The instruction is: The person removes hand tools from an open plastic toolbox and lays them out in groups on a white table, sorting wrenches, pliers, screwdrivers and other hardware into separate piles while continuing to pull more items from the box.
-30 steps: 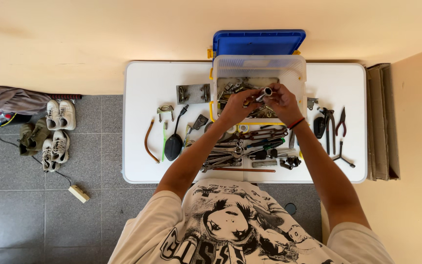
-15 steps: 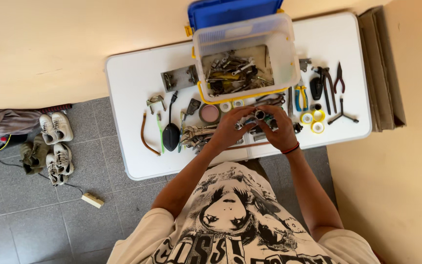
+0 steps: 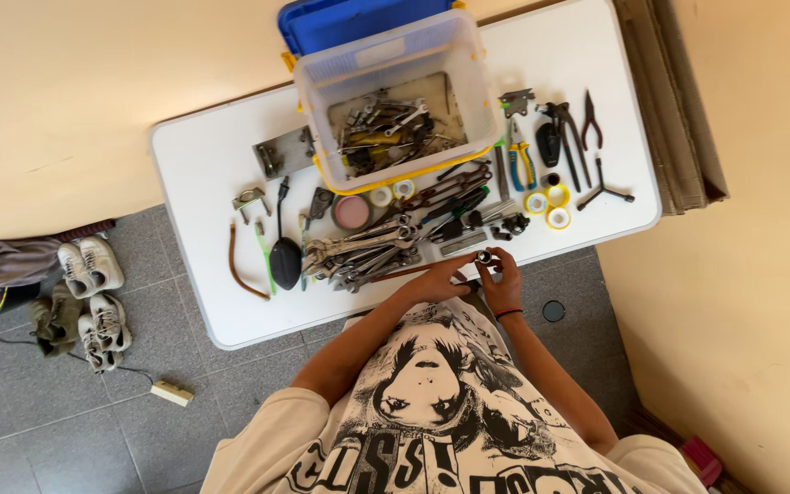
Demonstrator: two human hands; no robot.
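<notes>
My left hand [image 3: 438,284] and my right hand [image 3: 505,279] meet at the near edge of the white table [image 3: 198,174], both gripping a small metal socket [image 3: 484,258] between the fingertips. A black and red band circles my right wrist. Just beyond the hands lies a pile of wrenches [image 3: 358,252] and other steel tools. Farther back stands a clear plastic toolbox [image 3: 395,101] with yellow latches, holding several loose sockets and bits, its blue lid [image 3: 340,23] open against the wall.
Pliers and cutters [image 3: 564,128] and yellow tape rolls [image 3: 546,206] lie at the table's right. A black bulb tool [image 3: 284,261] and a curved brown tube [image 3: 235,265] lie at the left. Shoes [image 3: 84,293] and a power strip [image 3: 172,393] sit on the grey tile floor.
Both hands drew back from over the toolbox to the table's near edge, carrying the socket. The view shifted, so the table now appears tilted and farther up.
</notes>
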